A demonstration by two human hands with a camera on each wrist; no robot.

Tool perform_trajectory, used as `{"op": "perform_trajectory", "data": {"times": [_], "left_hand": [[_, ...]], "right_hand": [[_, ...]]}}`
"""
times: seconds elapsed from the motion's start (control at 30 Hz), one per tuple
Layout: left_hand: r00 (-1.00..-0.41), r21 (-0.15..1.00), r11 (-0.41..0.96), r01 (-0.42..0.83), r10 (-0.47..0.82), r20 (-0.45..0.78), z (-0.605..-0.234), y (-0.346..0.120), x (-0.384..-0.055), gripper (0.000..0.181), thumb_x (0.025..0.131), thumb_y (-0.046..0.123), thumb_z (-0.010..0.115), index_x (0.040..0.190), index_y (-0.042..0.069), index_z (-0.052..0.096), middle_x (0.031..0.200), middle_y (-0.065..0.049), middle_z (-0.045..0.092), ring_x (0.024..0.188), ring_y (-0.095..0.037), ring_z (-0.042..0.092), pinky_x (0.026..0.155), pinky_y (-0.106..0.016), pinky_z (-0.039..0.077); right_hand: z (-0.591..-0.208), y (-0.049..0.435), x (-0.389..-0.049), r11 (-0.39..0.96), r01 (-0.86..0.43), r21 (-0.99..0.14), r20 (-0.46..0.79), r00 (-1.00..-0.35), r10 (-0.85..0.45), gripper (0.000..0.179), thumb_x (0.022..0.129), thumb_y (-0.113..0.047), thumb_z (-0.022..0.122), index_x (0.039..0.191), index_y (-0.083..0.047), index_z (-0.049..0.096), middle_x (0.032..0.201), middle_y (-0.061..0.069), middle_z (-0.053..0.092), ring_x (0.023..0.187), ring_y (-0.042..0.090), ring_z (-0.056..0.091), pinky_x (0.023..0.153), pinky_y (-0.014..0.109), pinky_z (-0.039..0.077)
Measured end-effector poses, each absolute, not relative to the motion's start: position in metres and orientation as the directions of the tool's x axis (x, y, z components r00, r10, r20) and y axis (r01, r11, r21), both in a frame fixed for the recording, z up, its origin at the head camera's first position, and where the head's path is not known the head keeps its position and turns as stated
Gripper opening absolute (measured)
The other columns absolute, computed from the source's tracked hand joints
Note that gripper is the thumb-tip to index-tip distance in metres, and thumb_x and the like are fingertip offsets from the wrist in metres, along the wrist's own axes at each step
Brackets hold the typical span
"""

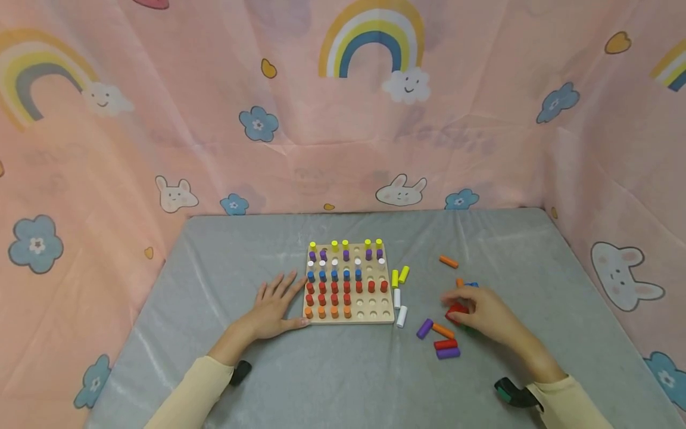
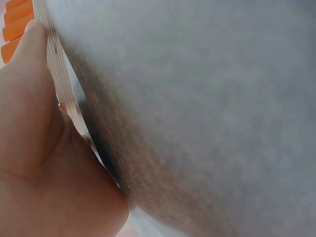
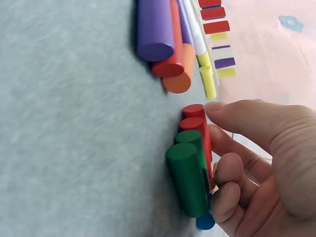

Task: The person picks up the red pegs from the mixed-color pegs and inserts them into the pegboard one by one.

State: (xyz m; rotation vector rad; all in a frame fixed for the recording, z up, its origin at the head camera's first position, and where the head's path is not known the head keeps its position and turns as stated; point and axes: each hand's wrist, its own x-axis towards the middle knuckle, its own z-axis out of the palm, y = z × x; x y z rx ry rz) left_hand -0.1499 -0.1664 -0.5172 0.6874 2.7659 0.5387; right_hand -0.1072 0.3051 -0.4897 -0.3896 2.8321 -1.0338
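Note:
The wooden pegboard (image 1: pixel 370 307) holds rows of yellow, purple, white, blue, red and orange pegs, with bare holes mostly at its right. My left hand (image 1: pixel 274 310) lies flat beside the board's left side, fingers spread and thumb at its front corner. In the left wrist view, the thumb touches the board's edge (image 2: pixel 55 54) near orange pegs (image 2: pixel 19 24). My right hand (image 1: pixel 485 314) is over loose pegs on the right. Its thumb and index finger pinch a red peg (image 3: pixel 193 109); the index fingertip is hidden. Another red peg (image 3: pixel 191 122) and two green pegs (image 3: pixel 187 180) lie alongside.
Yellow pegs (image 1: pixel 404 274) and white pegs (image 1: pixel 402 317) lie by the board's right edge. Purple pegs (image 1: pixel 448 353), a red peg (image 1: pixel 445 344) and an orange peg (image 1: pixel 443 330) lie nearer me. Another orange peg (image 1: pixel 448 261) lies farther back, and a blue peg (image 3: pixel 205 221) is near the right fingers.

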Motion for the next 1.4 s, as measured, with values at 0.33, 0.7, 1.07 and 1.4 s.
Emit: {"op": "perform_trajectory", "data": {"times": [0.33,0.7,1.07,1.4], "left_hand": [[-0.858,0.405,0.825,0.395,0.489,-0.159,-0.507,-0.165,-0.149,0.095,0.088,0.066,0.059,0.161,0.025,0.015,0.168,-0.012,0.009,0.154,-0.042,0.005,0.117,-0.07,0.004],[-0.862,0.395,0.825,0.405,0.488,-0.136,-0.521,-0.168,-0.151,0.095,0.087,0.067,0.059,0.16,0.03,0.012,0.169,-0.007,0.007,0.155,-0.039,0.005,0.118,-0.069,0.005],[-0.862,0.39,0.832,0.394,0.482,-0.157,-0.518,-0.167,-0.151,0.096,0.087,0.067,0.059,0.161,0.029,0.01,0.169,-0.007,0.005,0.155,-0.038,0.003,0.118,-0.068,0.003],[-0.868,0.391,0.835,0.388,0.473,-0.15,-0.522,-0.168,-0.151,0.095,0.088,0.066,0.06,0.161,0.029,0.011,0.169,-0.006,0.005,0.155,-0.037,0.003,0.118,-0.068,0.003]], "right_hand": [[-0.492,0.302,-0.106,0.766,-0.225,-0.603,0.026,-0.964,-0.263,0.021,0.084,-0.018,0.079,0.105,-0.015,0.075,0.098,-0.001,0.073,0.07,-0.001,0.047,0.062,0.019,0.043],[-0.493,0.299,-0.108,0.768,-0.282,-0.575,0.07,-0.952,-0.298,0.023,0.079,-0.013,0.083,0.1,-0.016,0.075,0.098,-0.001,0.072,0.076,0.003,0.055,0.065,0.019,0.046],[-0.498,0.291,-0.114,0.834,-0.284,-0.473,0.128,-0.959,-0.254,0.017,0.082,-0.013,0.08,0.098,-0.014,0.076,0.098,0.003,0.074,0.101,0.034,0.068,0.087,0.049,0.053],[-0.504,0.29,-0.121,0.858,-0.278,-0.432,0.133,-0.961,-0.244,0.015,0.082,-0.016,0.08,0.097,-0.014,0.077,0.092,-0.002,0.07,0.086,0.017,0.064,0.078,0.04,0.052]]}}
